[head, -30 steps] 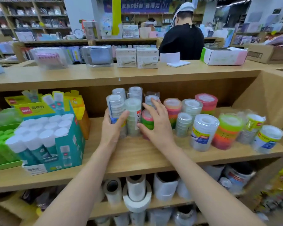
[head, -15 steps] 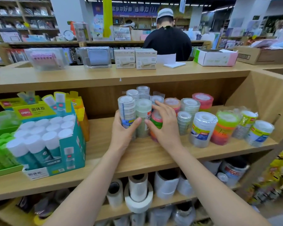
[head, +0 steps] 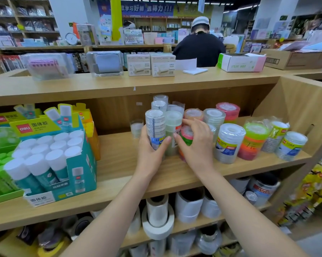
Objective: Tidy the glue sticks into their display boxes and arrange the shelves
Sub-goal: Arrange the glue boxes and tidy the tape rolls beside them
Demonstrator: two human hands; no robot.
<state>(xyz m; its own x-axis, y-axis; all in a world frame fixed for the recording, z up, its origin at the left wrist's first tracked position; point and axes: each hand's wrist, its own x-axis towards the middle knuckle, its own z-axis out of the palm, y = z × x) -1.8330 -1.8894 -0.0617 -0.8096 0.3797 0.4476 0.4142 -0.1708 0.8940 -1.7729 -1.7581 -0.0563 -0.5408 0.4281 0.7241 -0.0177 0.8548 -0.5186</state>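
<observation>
On the middle wooden shelf [head: 119,164], my left hand [head: 150,154] grips a tall wrapped stack of clear tape rolls [head: 155,127] standing upright. My right hand [head: 195,143] curls round a pink and green tape stack [head: 186,134] just to its right, fingertips touching a pale clear stack [head: 173,125] between them. A teal display box [head: 76,175] full of white-capped glue sticks [head: 39,154] stands at the left, apart from both hands. A green box [head: 2,198] of green-capped sticks sits at the far left edge.
More tape stacks [head: 229,141] crowd the shelf's right half up to the side panel [head: 304,108]. One small clear roll [head: 137,127] stands alone behind my left hand. An orange box [head: 94,138] sits behind the teal one. Masking tape rolls [head: 157,217] fill the lower shelf. A person [head: 200,45] stands beyond the counter.
Both hands have slid the gripped tape stacks to the right, toward the other stacks. A small clear roll now stands uncovered behind where they were.
</observation>
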